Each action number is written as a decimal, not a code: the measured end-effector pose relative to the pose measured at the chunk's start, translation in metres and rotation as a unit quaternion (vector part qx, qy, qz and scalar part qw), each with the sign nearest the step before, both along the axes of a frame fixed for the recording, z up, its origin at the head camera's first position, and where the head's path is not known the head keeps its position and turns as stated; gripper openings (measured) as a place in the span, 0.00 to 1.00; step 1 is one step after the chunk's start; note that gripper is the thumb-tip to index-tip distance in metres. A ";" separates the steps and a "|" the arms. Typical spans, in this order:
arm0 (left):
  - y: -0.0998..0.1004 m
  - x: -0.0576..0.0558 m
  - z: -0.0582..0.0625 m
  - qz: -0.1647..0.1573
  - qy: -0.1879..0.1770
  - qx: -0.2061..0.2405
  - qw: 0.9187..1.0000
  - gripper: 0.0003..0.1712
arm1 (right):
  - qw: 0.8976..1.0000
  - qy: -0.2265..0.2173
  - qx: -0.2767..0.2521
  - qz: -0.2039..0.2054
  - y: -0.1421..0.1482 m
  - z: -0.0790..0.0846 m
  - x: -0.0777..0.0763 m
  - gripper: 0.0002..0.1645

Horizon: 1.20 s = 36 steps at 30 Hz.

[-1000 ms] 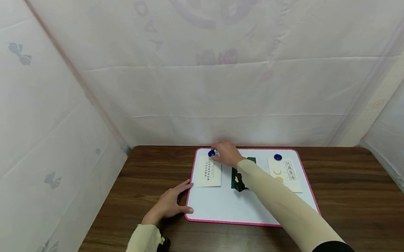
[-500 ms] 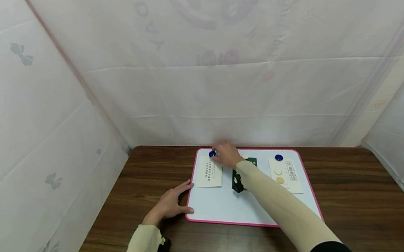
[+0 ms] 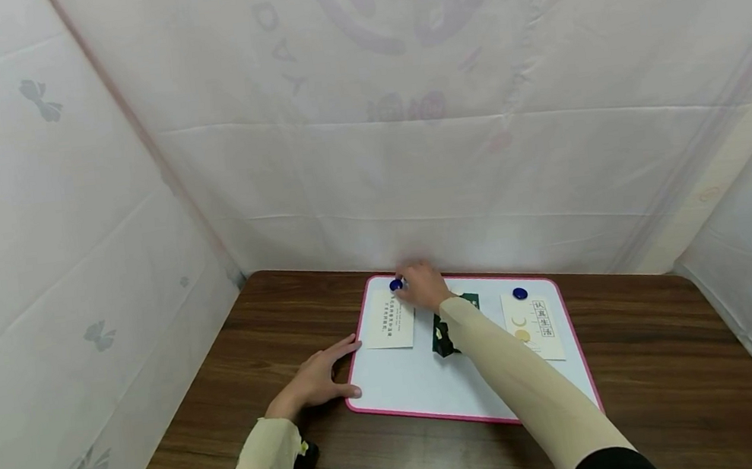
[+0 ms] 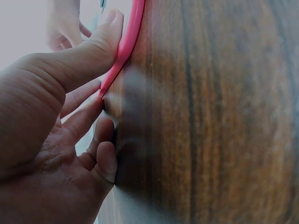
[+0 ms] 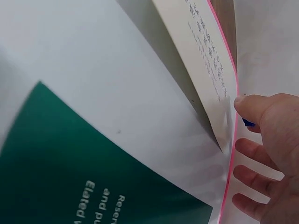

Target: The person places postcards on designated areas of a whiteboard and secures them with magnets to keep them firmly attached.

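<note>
A whiteboard (image 3: pixel 433 385) with a pink rim lies on the wooden table. My right hand (image 3: pixel 423 287) pinches a round blue magnet (image 3: pixel 396 284) at the top of a cream card with printed writing (image 3: pixel 388 325). In the right wrist view, the blue magnet (image 5: pixel 248 122) shows only partly between thumb and forefinger. My left hand (image 3: pixel 315 378) is spread at the board's left side. Its thumb (image 4: pixel 110 35) rests on the board by the pink rim, and its other fingers touch the edge and the tabletop.
A dark green card (image 5: pixel 93 154) lies mid-board, partly under my right arm in the head view. On the right, another cream card (image 3: pixel 533 325) has a blue magnet (image 3: pixel 520 293) at its top. White cloth walls (image 3: pixel 369 166) stand behind and beside the table (image 3: pixel 671 356).
</note>
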State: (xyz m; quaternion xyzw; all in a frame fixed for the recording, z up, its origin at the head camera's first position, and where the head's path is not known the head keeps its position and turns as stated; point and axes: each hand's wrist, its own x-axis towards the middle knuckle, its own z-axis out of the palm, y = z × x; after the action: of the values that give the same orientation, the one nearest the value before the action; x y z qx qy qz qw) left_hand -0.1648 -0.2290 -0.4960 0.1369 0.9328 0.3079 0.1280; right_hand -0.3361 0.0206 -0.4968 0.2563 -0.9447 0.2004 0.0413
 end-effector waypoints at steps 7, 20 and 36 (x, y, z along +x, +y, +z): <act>-0.001 0.000 -0.002 -0.003 0.000 0.003 1.000 0.48 | 1.000 -0.004 -0.002 0.000 -0.003 0.001 0.002 0.22; 0.002 0.001 0.000 0.006 -0.005 0.002 1.000 0.47 | 1.000 0.000 0.008 -0.013 -0.005 -0.005 0.000 0.23; 0.004 0.003 0.000 0.011 -0.006 0.004 1.000 0.48 | 1.000 0.004 0.024 -0.018 -0.005 -0.006 0.002 0.24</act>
State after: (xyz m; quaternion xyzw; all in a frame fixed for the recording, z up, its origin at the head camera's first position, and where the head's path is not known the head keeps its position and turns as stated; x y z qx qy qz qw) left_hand -0.1622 -0.2252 -0.4963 0.1255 0.9322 0.3138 0.1298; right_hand -0.3341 0.0158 -0.5023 0.2406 -0.9536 0.1758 0.0427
